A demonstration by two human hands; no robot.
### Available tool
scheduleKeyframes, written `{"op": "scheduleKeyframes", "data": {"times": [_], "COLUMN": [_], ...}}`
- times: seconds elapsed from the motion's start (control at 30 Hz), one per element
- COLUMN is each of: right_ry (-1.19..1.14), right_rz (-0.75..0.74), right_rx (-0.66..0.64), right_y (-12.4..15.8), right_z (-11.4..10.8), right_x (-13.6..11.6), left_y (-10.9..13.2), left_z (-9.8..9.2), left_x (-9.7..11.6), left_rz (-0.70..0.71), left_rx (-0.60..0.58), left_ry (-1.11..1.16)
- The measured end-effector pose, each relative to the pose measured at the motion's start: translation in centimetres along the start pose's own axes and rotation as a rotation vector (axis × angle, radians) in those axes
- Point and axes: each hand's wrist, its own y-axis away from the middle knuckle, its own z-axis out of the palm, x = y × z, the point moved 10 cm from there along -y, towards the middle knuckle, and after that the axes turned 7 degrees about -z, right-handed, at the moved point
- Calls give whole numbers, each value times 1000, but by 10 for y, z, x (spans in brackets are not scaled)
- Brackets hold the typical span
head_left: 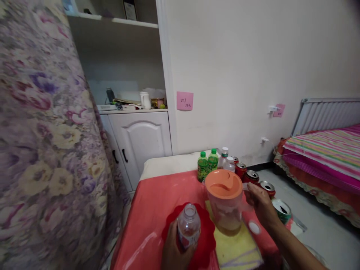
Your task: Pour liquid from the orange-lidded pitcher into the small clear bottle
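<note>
Dim, soft blur, warped edges

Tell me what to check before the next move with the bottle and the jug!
1. Bottle open: ok, nothing on its mouth; a white cap lies on the table.
2. Left hand grip: ok, wrapped round the upright bottle.
3. Right hand grip: cannot tell; it touches the handle of the jug, but how far it closes is hidden.
4. Lid: ok, it sits on top of the jug; spout open or shut, cannot tell.
5. Liquid in the jug: ok, some at the bottom.
6. Room beside the right hand: not ok, opened cans stand close behind it.
</note>
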Motion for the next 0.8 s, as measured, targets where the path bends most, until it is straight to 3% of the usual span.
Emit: {"op": "scheduleKeyframes", "data": {"times": [0.2, 0.53, 0.8], "right_ry": [76, 295, 298], "right_rz": [-54, -113, -67], "right_rx": [-46, -229, -388], "right_y": [-4, -3, 0], "right_z": [12, 44, 73], "right_x": [-32, -108, -129], "left_y": [0, 8, 11], "left_z": [5, 1, 4], "left_x": [-2, 4, 2], "left_rz": [-43, -30, -15], "left_rx": [-77, -68, -71], "left_ry": [23, 39, 123]}}
